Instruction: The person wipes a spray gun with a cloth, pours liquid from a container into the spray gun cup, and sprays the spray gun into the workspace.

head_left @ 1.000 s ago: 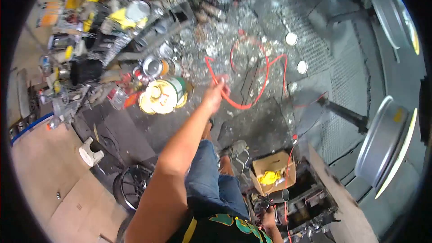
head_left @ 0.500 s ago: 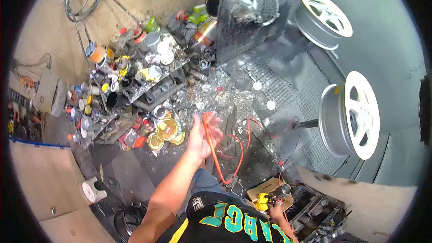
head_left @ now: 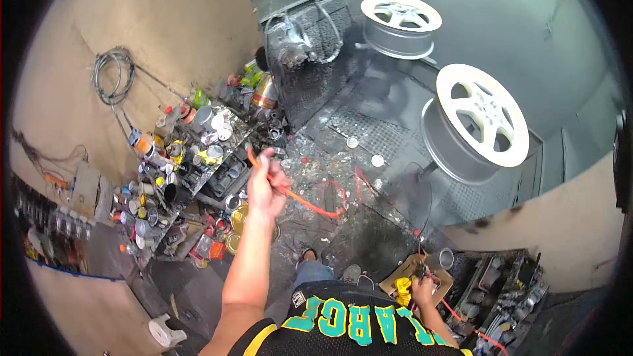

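My left hand point(head_left: 269, 183) is raised in front of me, its fingers curled round an orange hose point(head_left: 311, 206). One end of the hose sticks up past the thumb, and the rest sags to the right over the floor. Low on the right, my right hand point(head_left: 424, 288) grips what looks like a spray gun point(head_left: 421, 267) with a grey metal cup point(head_left: 446, 258). The gun is small and partly hidden by my fingers. Under it lies an open cardboard box point(head_left: 390, 281) with a yellow cloth or glove point(head_left: 403, 290) inside.
Two white-faced wheel rims, the nearer one point(head_left: 484, 113) and the farther one point(head_left: 395, 38), stand on supports at the right. Paint cans point(head_left: 214, 151) crowd a bench at the left. A crate of dark parts point(head_left: 488, 290) sits at lower right. A white stool point(head_left: 165, 331) is at lower left.
The view has turned, so the rims appear farther left. My left hand has shifted left and up in view, and the hose now stretches sideways rather than hanging in a deep loop.
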The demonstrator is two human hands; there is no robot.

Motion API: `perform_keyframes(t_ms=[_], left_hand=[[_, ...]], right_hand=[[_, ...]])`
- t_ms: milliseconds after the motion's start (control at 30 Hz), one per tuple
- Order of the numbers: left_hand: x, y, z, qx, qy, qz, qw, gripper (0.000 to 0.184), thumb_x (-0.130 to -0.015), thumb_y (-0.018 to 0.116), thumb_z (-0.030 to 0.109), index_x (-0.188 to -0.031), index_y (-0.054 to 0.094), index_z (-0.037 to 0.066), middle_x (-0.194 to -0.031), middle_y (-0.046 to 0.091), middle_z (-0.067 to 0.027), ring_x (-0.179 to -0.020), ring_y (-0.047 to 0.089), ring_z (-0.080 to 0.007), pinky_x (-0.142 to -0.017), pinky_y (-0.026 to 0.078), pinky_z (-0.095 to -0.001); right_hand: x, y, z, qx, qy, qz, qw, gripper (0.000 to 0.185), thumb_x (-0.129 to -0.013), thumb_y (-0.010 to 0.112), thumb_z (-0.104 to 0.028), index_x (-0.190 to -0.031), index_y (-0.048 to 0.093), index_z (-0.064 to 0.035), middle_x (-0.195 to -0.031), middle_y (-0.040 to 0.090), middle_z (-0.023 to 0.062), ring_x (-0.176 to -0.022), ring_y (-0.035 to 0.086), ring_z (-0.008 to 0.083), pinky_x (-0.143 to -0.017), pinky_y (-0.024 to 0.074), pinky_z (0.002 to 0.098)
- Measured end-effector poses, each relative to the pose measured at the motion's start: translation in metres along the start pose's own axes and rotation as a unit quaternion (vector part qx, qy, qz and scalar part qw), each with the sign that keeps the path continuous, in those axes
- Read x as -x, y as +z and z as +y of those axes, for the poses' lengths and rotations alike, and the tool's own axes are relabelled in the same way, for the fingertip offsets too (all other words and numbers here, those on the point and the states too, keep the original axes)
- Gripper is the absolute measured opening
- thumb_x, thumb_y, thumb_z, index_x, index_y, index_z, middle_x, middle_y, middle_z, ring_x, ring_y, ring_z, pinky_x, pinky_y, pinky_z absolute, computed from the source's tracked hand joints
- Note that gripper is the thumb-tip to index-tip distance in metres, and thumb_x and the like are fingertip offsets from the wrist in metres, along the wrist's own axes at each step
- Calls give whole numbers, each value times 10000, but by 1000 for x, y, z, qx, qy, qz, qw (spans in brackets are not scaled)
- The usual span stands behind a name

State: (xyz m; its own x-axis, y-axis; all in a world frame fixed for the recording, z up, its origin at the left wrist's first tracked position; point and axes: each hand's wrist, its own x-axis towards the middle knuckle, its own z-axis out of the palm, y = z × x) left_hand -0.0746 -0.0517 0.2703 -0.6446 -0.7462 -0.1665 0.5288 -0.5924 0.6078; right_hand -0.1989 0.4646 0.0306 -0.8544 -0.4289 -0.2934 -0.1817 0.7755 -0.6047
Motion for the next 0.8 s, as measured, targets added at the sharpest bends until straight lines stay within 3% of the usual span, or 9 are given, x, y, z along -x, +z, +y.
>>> perform_keyframes(t_ms=[100, 233, 300, 333, 400, 500, 633, 733, 800], left_hand=[[5, 6, -6, -153, 92, 16, 984, 231, -1037, 453, 314, -1154, 491, 119, -658, 370, 47, -486, 306, -45, -473, 282, -234], [63, 2, -36, -246, 68, -80, 964, 328, -1000, 518, 372, -1208, 512, 119, -673, 492, 20, -522, 479, -80, -528, 425, -207], [73, 11, -39, 5, -64, 38, 997, 394, -979, 534, 429, -1246, 521, 140, -738, 553, 16, -606, 559, -100, -606, 481, -221], [64, 25, -33, 30, -30, 162, 986, 360, -997, 497, 431, -1201, 559, 142, -714, 496, 43, -531, 461, -86, -565, 411, -224], [20, -45, -24, 26, 28, 117, 992, 355, -999, 474, 466, -1136, 557, 149, -702, 461, 52, -503, 375, -65, -525, 353, -221], [32, -29, -22, -52, 70, 87, 992, 333, -1022, 419, 462, -1109, 531, 162, -641, 382, 54, -489, 309, -62, -492, 293, -245], [59, -8, -25, -99, 56, 26, 993, 315, -1031, 428, 407, -1183, 522, 147, -674, 444, 35, -506, 365, -68, -505, 333, -240], [41, 7, -1, -212, 96, 14, 972, 354, -1032, 423, 420, -1202, 517, 123, -669, 409, 48, -499, 331, -50, -483, 304, -221], [43, 32, 9, -214, 68, -5, 974, 399, -1030, 409, 453, -1196, 518, 107, -632, 358, 60, -485, 300, -43, -474, 287, -216]], right_hand=[[-24, -9, -22, -32, -78, 56, 995, 497, -793, 538, -116, -1274, 519, 12, -1093, 623, 289, -1009, 607, 443, -890, 480, 480], [-31, -19, -42, -47, -151, 149, 976, 487, -779, 530, -111, -1248, 522, 24, -935, 656, 272, -887, 647, 425, -820, 503, 489], [-24, -25, -56, -55, -95, 118, 987, 475, -782, 528, -112, -1237, 528, 24, -920, 658, 270, -863, 651, 425, -804, 508, 491], [-20, -30, -62, -60, -43, 79, 994, 462, -785, 526, -114, -1227, 535, 24, -906, 659, 268, -839, 655, 424, -788, 513, 494], [-18, -24, -52, 0, -95, 103, 990, 478, -797, 520, -113, -1254, 504, 26, -851, 662, 257, -794, 659, 425, -772, 519, 495], [-22, -25, -55, -90, -1, 19, 996, 511, -808, 511, -113, -1297, 462, 25, -864, 660, 264, -805, 658, 427, -775, 522, 495], [-37, -11, -37, -47, -155, 106, 981, 584, -819, 571, -196, -1356, 435, -11, -1065, 638, 289, -1016, 622, 437, -892, 496, 471], [-36, -34, -75, -120, -53, 45, 990, 534, -843, 569, -189, -1350, 471, -54, -1227, 578, 238, -1161, 536, 421, -1003, 424, 458], [-54, -33, -81, -115, -96, 83, 985, 540, -852, 573, -208, -1355, 459, -46, -1158, 610, 257, -1091, 581, 424, -942, 462, 466]])
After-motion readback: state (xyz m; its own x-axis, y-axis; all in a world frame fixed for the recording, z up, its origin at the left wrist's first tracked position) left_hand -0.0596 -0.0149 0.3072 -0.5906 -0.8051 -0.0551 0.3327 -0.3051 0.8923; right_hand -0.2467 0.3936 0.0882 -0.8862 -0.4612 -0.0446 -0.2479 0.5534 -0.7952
